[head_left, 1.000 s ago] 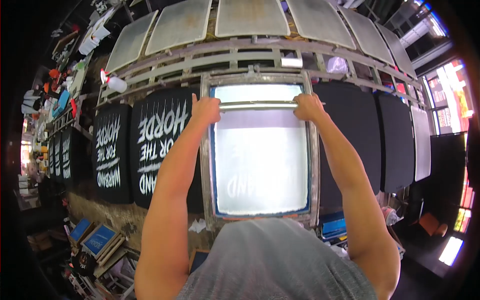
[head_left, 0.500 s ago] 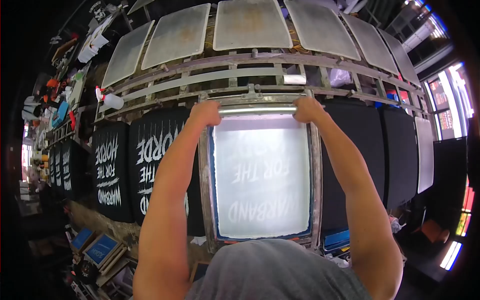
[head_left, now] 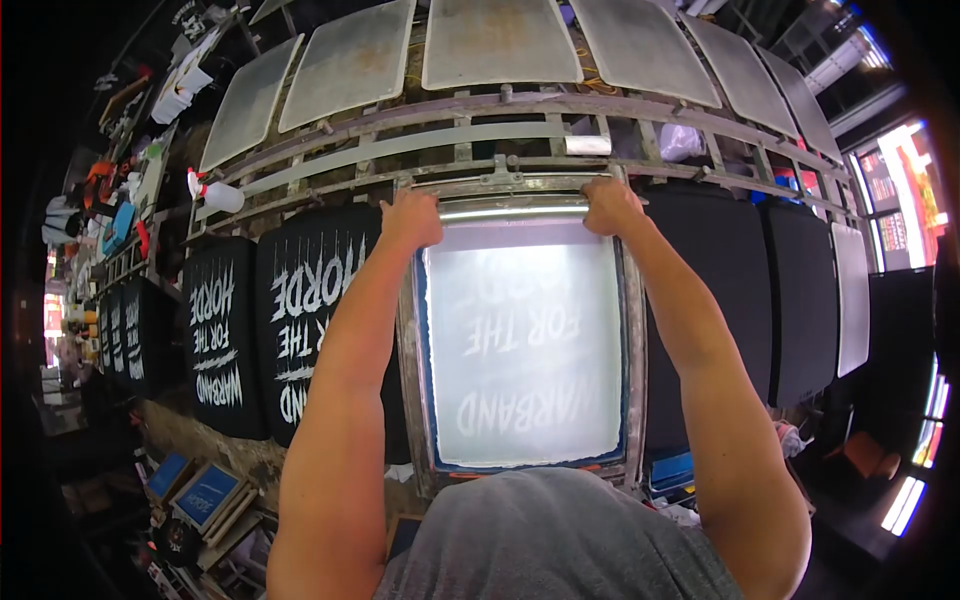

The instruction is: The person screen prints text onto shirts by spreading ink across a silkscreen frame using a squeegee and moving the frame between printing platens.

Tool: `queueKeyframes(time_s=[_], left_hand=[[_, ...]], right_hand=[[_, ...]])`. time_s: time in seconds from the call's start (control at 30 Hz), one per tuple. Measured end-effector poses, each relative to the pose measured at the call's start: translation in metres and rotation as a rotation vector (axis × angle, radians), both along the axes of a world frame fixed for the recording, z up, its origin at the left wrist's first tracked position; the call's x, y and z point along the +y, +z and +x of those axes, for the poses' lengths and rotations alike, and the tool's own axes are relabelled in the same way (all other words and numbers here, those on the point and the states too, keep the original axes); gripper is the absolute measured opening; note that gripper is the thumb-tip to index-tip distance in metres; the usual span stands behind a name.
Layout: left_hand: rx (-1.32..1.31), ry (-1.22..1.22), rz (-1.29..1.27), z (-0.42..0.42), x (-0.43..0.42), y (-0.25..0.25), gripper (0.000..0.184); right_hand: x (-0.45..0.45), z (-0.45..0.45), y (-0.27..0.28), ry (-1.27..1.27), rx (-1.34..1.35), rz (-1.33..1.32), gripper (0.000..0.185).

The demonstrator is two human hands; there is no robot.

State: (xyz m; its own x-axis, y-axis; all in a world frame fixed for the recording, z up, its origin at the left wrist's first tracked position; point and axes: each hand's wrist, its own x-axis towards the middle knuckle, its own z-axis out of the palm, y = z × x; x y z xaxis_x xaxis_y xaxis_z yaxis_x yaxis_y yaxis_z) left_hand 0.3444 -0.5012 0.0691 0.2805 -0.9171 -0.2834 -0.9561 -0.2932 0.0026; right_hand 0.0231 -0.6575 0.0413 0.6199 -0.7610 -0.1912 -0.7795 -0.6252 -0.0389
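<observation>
Metal bar in both hands at the screen frame's far edge; uneven hand pressure noted as the main hazard.
At left, a black panel with white lettering and a second printed panel lie beside the frame. The left hand, at the frame's far left corner, is closed over the bar's left end; its underside is hidden. The bar spans the far edge above a white-coated mesh showing faint lettering. The right hand, at the far right corner, is likewise curled tightly over the bar's right end. A plain black panel adjoins at right. Unequal pressure could skew the bar and streak the coating; fingers close to the side rails could knock the frame and shift it.
</observation>
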Motion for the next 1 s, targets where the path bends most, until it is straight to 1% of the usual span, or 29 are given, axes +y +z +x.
queueKeyframes(time_s=[0.07, 0.1, 0.17, 0.23, 0.27, 0.37, 0.4, 0.47, 0.6, 0.67, 1.0], left_hand=[[-0.104, -0.070, 0.019, 0.001, 0.001, -0.001, 0.058], [-0.102, -0.070, 0.021, 0.001, 0.002, 0.001, 0.058], [-0.001, -0.024, 0.048, 0.000, 0.001, 0.005, 0.051], [0.045, 0.011, 0.067, -0.002, 0.003, 0.005, 0.052], [0.089, 0.050, 0.085, -0.001, 0.006, 0.004, 0.054], [0.125, 0.033, 0.127, 0.001, 0.013, 0.000, 0.057], [0.127, 0.035, 0.130, 0.000, 0.017, 0.000, 0.057], [0.019, -0.052, 0.101, -0.005, 0.026, 0.001, 0.056], [0.041, -0.012, 0.128, -0.017, 0.044, 0.009, 0.055], [0.112, 0.012, 0.139, -0.021, 0.054, 0.013, 0.053], [0.134, -0.022, 0.143, -0.042, 0.111, 0.003, 0.051]], right_hand=[[0.002, -0.001, 0.002, 0.016, 0.020, 0.003, 0.045], [0.004, -0.003, 0.004, 0.029, -0.020, 0.020, 0.046], [0.007, -0.008, 0.008, 0.034, -0.054, 0.044, 0.047], [0.006, -0.005, 0.015, 0.002, 0.013, 0.138, 0.051], [0.007, -0.006, 0.018, 0.003, 0.015, 0.141, 0.051], [0.017, -0.009, 0.020, -0.032, 0.038, 0.179, 0.052], [0.020, -0.012, 0.020, -0.021, 0.030, 0.185, 0.053], [0.025, -0.015, 0.020, -0.010, 0.023, 0.190, 0.053], [0.042, -0.027, 0.020, 0.020, 0.021, 0.176, 0.056], [0.053, -0.030, 0.019, 0.054, 0.030, 0.171, 0.058], [0.114, -0.055, 0.025, -0.008, 0.061, 0.238, 0.061]])
